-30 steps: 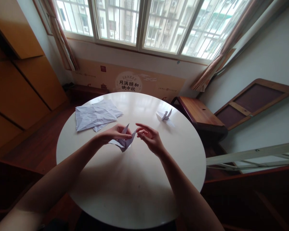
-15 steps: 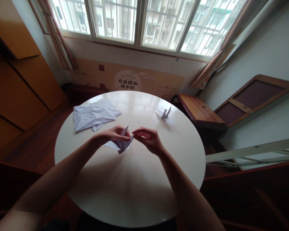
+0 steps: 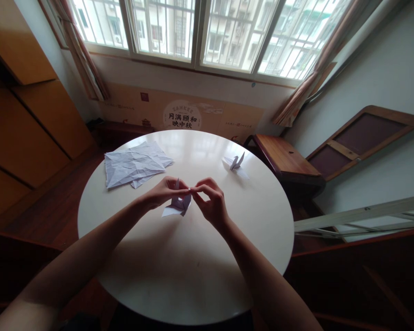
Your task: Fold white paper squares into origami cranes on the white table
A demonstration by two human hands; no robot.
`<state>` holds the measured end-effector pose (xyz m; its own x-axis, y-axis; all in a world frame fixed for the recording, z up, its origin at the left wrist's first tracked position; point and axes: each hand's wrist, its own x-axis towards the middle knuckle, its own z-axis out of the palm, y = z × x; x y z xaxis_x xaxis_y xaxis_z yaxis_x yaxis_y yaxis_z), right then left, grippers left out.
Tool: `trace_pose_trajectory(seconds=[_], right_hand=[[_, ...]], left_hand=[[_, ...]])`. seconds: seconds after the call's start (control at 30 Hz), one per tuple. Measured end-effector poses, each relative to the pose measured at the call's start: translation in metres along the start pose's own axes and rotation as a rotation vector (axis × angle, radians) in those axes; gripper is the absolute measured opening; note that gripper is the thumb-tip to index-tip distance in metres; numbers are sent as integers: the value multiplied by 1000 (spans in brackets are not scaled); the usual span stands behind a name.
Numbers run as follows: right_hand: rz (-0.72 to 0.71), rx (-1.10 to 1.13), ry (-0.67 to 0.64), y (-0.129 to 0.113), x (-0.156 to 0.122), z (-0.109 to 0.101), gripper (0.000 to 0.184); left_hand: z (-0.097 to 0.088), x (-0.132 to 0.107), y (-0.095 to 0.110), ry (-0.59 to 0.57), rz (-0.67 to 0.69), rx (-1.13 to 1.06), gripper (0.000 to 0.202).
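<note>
Between my hands is a white paper crane (image 3: 178, 205), its wings spread and one thin point standing up. My left hand (image 3: 165, 190) pinches it from the left, fingertips at the top of the right-hand point. My right hand (image 3: 211, 198) closes thumb and fingers on the tip of that same point, meeting the left fingertips there. The fingers cover the tip itself. Another folded paper crane (image 3: 237, 162) stands at the far right of the round white table (image 3: 193, 276), apart from both hands.
Creased sheets of white paper (image 3: 134, 164) lie stacked at the table's left back. A wooden stool or bench (image 3: 286, 155) stands beyond the right edge. Orange cabinets (image 3: 31, 119) line the left, and a barred window (image 3: 193, 32) is behind.
My right fingertips have come in to meet the left ones at the crane's tip. The crane has turned, its standing point now more upright and its left wing swung round.
</note>
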<state>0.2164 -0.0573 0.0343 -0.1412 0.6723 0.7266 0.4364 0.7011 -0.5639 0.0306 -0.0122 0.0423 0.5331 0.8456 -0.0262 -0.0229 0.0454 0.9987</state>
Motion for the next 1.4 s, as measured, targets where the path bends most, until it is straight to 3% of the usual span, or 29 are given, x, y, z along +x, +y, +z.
trace_pose_trajectory(seconds=[0.23,0.53,0.77,0.97,1.07,1.17,1.27,1.4], right_hand=[[173,181,34,4,-2,8,9],[567,599,53,2,-2,16,21],[591,607,121,-3,2,14,25],[554,568,58,-1,1,12,24],[533,528,85,1,4,9,19],[526,494,186,3,12,-4,17],[504,442,340,12,27,-31,15],[458,276,585,45,48,-83,19]], left_hand=[[2,1,3,129,49,49,38],[-2,3,-3,124,147,49,35],[2,3,-2,164,194,65,35],[0,3,-6,109,185,65,31],[-6,8,-11,157,270,40,38],[-15,17,-18,291,358,9,46],[-25,26,-25,401,301,65,48],[-27,31,-31,397,248,183,42]])
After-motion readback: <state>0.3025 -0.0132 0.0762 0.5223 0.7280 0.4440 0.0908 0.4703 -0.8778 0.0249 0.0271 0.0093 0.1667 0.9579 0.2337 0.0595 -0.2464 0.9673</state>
